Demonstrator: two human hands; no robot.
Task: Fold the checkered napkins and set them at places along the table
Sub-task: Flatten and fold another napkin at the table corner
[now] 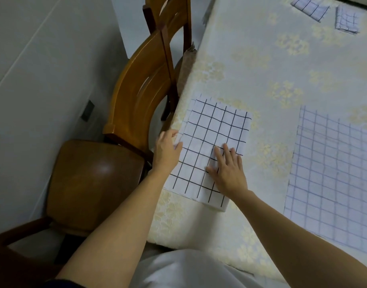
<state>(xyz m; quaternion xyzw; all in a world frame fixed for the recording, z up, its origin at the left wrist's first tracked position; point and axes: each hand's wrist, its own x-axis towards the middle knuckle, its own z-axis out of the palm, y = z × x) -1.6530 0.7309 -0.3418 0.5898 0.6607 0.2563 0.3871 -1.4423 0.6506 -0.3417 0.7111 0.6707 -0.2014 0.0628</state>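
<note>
Nearest the viewer: a pale garment at the waist and two bare forearms reaching forward over the near table edge.

Table: covered in a cream cloth with a faint floral pattern. Two wooden chairs stand along its left side, the near chair drawn partly out, the far chair tucked close.

Unfolded napkin: blue-lined check, spread flat at the right, well apart from the hands. Not yet folded.

Black-checked napkin: white with bold black grid lines, lying near the left table edge in front of the near chair. It appears folded at least once, judging by the doubled bottom edge.

Two folded napkins sit at the far end, one beside the other, already placed.

Left hand: fingers loosely curled at the napkin's left edge, touching it; whether it pinches the cloth cannot be told. Right hand: spread wide and flat, pressing the napkin's lower right portion.

Handling judgement: thin, light, soft cloth, limp when lifted and likely to slide on the smooth table cover. Best taken by two corners of one edge while the other palm pins the fold.

No brand, label or legible writing is visible anywhere
</note>
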